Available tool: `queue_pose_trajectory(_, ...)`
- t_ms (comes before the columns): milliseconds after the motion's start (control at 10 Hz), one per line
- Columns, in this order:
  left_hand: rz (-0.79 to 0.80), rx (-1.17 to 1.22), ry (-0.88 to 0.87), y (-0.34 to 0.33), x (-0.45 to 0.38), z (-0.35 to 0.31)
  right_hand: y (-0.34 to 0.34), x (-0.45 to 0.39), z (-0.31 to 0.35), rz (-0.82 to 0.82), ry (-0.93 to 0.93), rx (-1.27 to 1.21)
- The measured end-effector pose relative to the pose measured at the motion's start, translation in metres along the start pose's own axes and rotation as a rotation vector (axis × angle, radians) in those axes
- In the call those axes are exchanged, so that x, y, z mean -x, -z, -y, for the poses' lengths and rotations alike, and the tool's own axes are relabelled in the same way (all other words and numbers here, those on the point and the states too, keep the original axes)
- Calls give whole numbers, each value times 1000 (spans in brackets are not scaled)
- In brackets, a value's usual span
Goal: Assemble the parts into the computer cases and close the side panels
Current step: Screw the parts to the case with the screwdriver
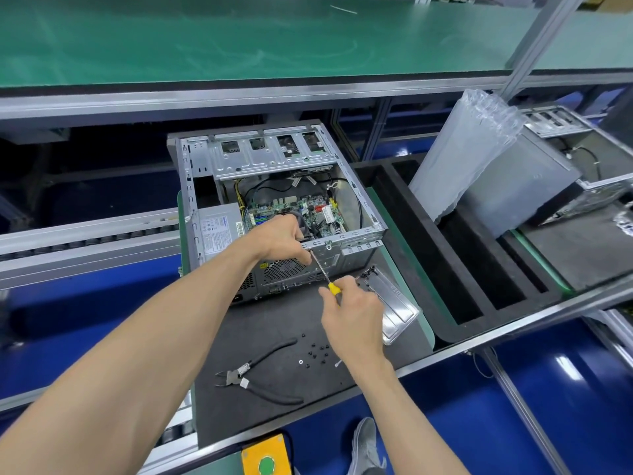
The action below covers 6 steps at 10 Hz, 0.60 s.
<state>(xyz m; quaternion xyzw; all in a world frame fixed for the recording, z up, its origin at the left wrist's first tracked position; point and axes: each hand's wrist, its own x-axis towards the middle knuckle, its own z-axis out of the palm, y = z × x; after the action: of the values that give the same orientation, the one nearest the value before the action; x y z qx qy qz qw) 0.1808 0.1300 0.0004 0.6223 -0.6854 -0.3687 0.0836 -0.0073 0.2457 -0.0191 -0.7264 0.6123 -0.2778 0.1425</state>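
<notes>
Case: computer case (pixel 274 186) lies on its side on the dark mat of the table (pixel 274 337), open side up, so the board and wiring inside can be reached from above; its rear face is turned toward the person.
Right hand: right hand (pixel 354 315) grips the yellow handle of a screwdriver (pixel 323 270), whose shaft slants up and left to the near top edge of the case, seemingly to drive a screw there.
Left hand: left hand (pixel 284 240) rests on that same edge, fingers curled and pinching around the screwdriver tip, likely steadying the tip or the screw so it does not slip.
Screws: small black screws (pixel 317 351) lie scattered on the mat just near the right hand, kept within easy reach.
Cutters: black-handled cutters (pixel 260 375) lie left of the screws, set aside.
Metal part: silver metal part (pixel 394 305) lies right of the case, partly behind the right hand, probably waiting its turn.
Second case: another case (pixel 561 166) stands far right, with clear air-cushion wrap (pixel 462 149) leaning against it.
Progress: judging by the open side, the panel is not yet closed.
</notes>
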Motion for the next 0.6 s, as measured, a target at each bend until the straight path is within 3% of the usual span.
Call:
queue_pose_trajectory(100, -1, -9, -5, 0, 0, -1, 13, -11, 6, 292, -842, -1125)
queue_pose_trajectory(200, 1, -1, -5, 0, 1, 0, 17, -15, 7, 337, -853, -1188)
queue_pose_trajectory(300, 3, -8, -1, 0, 0, 0, 16, -8, 5, 144, -323, -330)
queue_pose_trajectory(400, 4, -4, 1, 1, 0, 0, 7, 3, 4, -40, 15, 29)
queue_pose_trajectory(500, 1, -10, -2, 1, -1, -1, 3, 3, 4, -36, -149, -141)
queue_pose_trajectory(600, -4, -8, 5, 0, 0, -1, 4, -5, 5, 130, -585, -658)
